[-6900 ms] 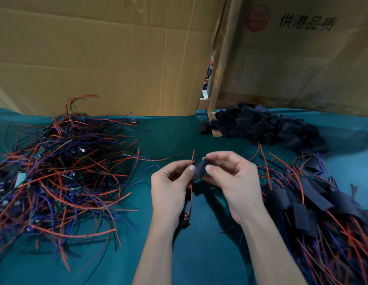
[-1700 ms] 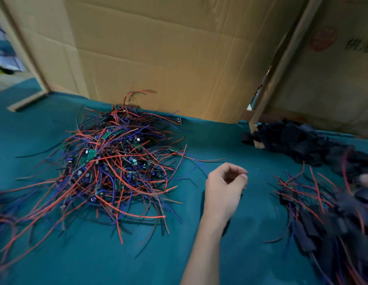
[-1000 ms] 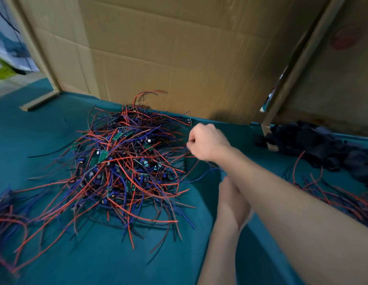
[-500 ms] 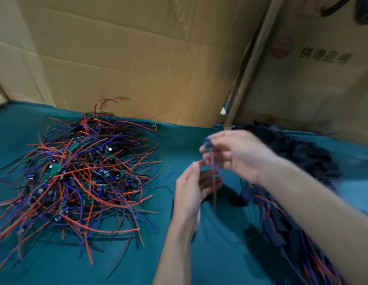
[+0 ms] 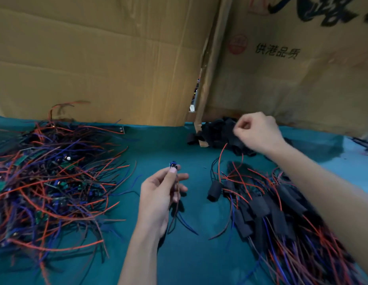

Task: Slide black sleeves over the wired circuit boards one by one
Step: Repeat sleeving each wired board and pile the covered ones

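Note:
My left hand (image 5: 161, 194) pinches a small wired circuit board (image 5: 173, 165) upright between thumb and fingers, and its wires hang down below the palm. My right hand (image 5: 256, 132) is over the heap of empty black sleeves (image 5: 217, 131) at the back, fingers curled. Whether it grips a sleeve is hidden. A big tangle of unsleeved boards with red and blue wires (image 5: 51, 177) lies on the left. Boards wearing black sleeves (image 5: 261, 206) are piled on the right under my right forearm.
Everything lies on a teal cloth (image 5: 179, 254). Upright cardboard panels (image 5: 109, 58) wall off the back, with a narrow gap (image 5: 196, 91) between two of them. One sleeved board (image 5: 214, 190) lies apart at the near edge of the right pile.
My right hand has passed the board to my left hand and reached back right to the sleeve heap. The left hand now holds the board alone. The camera turned right.

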The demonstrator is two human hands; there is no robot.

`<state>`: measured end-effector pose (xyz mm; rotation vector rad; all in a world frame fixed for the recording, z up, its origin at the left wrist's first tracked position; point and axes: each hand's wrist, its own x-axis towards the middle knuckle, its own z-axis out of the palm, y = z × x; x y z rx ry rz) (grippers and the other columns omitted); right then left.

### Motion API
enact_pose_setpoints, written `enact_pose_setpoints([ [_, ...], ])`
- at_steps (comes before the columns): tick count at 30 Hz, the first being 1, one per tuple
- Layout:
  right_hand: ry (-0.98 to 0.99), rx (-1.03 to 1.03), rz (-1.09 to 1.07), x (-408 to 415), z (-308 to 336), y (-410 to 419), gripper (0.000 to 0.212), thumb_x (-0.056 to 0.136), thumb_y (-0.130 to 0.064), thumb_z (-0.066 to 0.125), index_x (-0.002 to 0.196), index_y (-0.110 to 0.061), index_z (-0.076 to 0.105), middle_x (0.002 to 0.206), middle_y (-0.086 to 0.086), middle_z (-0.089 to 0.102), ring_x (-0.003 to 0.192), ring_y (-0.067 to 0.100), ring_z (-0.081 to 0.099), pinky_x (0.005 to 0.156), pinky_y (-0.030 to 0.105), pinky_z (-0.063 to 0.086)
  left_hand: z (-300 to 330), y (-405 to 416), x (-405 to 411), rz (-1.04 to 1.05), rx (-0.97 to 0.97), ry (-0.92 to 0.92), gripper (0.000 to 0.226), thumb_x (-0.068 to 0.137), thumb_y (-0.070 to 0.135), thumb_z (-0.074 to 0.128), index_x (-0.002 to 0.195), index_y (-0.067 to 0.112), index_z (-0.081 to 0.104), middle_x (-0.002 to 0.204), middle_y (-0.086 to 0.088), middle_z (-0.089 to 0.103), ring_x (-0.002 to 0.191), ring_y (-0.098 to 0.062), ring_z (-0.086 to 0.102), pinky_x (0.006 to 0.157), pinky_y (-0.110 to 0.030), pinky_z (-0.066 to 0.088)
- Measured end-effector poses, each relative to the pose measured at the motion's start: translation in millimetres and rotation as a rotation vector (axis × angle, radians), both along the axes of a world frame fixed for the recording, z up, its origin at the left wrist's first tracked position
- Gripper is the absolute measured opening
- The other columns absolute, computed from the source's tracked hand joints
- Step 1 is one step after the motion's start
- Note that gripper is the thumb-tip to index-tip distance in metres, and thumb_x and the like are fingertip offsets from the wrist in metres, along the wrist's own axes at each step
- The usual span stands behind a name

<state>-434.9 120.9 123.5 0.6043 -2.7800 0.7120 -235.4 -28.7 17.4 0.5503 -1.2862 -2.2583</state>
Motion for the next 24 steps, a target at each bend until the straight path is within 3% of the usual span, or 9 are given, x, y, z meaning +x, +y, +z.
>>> enact_pose_setpoints([
  [3, -0.207, 0.227, -0.141, -45.6, -20.5, 25.7, 0.009, 0.083, -0.021, 0.077, 0.092, -0.018, 0.075, 0.113, 0.017, 0.074, 0.112, 0.035, 0.065, 0.095, 0.038, 0.053, 1.0, -0.3, 0.2, 0.009, -0.007, -0.022, 0.018, 0.100, 0.011, 0.054, 0.101, -0.001, 0.067, 0.079, -0.015, 0.073, 0.046, -0.012, 0.052, 0.038, -0.016, 0.030],
  [6, -0.318, 0.224, -0.172, -58.8, -46.2, 33.2, 0.030, 0.080, -0.031, 0.087, 0.098, -0.013, 0.073, 0.116, 0.011, 0.071, 0.115, 0.033, 0.062, 0.090, 0.033, 0.049, 0.6, -0.6, -0.6, -0.009, -0.010, -0.040, 0.018, 0.100, 0.011, 0.053, 0.101, 0.001, 0.067, 0.075, -0.012, 0.072, 0.043, -0.011, 0.050, 0.042, -0.019, 0.029],
  [10, -0.262, 0.108, -0.241, -62.7, -53.0, 35.3, 0.026, 0.077, -0.032, 0.090, 0.088, -0.020, 0.069, 0.118, 0.015, 0.070, 0.114, 0.035, 0.062, 0.095, 0.040, 0.053, -0.8, -0.8, -1.8, -0.032, 0.008, -0.052, 0.018, 0.100, 0.013, 0.053, 0.099, 0.003, 0.069, 0.073, -0.010, 0.072, 0.043, -0.011, 0.051, 0.050, -0.024, 0.031],
  [14, -0.229, 0.110, -0.298, -55.3, -18.0, 48.4, 0.033, 0.066, -0.031, 0.094, 0.087, -0.018, 0.071, 0.107, 0.016, 0.075, 0.100, 0.033, 0.070, 0.095, 0.039, 0.056, 0.3, -0.6, -2.4, -0.033, 0.046, -0.025, 0.019, 0.099, 0.010, 0.052, 0.095, 0.000, 0.067, 0.073, -0.015, 0.070, 0.043, -0.012, 0.053, 0.038, -0.016, 0.030],
  [16, -0.243, 0.115, -0.296, -45.9, 12.5, 53.2, 0.043, 0.063, -0.032, 0.096, 0.097, -0.016, 0.073, 0.105, 0.017, 0.076, 0.094, 0.033, 0.072, 0.096, 0.043, 0.057, 0.8, 0.5, -2.6, -0.038, 0.045, -0.022, 0.019, 0.099, 0.009, 0.051, 0.096, -0.002, 0.066, 0.073, -0.015, 0.070, 0.044, -0.013, 0.055, 0.036, -0.016, 0.030],
  [19, -0.172, -0.065, -0.206, -9.6, 45.0, 42.2, 0.053, 0.062, -0.029, 0.097, 0.108, -0.014, 0.074, 0.099, 0.011, 0.075, 0.089, 0.027, 0.073, 0.095, 0.038, 0.057, 1.5, 1.4, -2.5, -0.039, 0.019, -0.033, 0.021, 0.100, 0.010, 0.049, 0.095, -0.001, 0.066, 0.073, -0.014, 0.070, 0.044, -0.012, 0.054, 0.036, -0.016, 0.029],
  [22, -0.042, -0.194, 0.028, 62.0, 31.8, 2.7, 0.041, 0.063, -0.020, 0.093, 0.100, -0.023, 0.077, 0.085, -0.001, 0.071, 0.079, 0.014, 0.067, 0.070, 0.014, 0.047, 3.4, 1.5, -2.4, -0.039, 0.000, -0.040, 0.022, 0.100, 0.012, 0.048, 0.096, -0.001, 0.066, 0.076, -0.014, 0.072, 0.044, -0.012, 0.056, 0.036, -0.016, 0.030],
  [24, -0.023, -0.193, 0.188, 105.5, -0.1, -24.8, 0.038, 0.065, -0.011, 0.087, 0.100, -0.019, 0.077, 0.090, 0.001, 0.070, 0.080, 0.019, 0.067, 0.071, 0.020, 0.049, 4.5, 2.2, -2.4, -0.039, 0.005, -0.032, 0.022, 0.101, 0.011, 0.047, 0.097, -0.001, 0.065, 0.077, -0.013, 0.073, 0.045, -0.011, 0.056, 0.037, -0.016, 0.030],
])
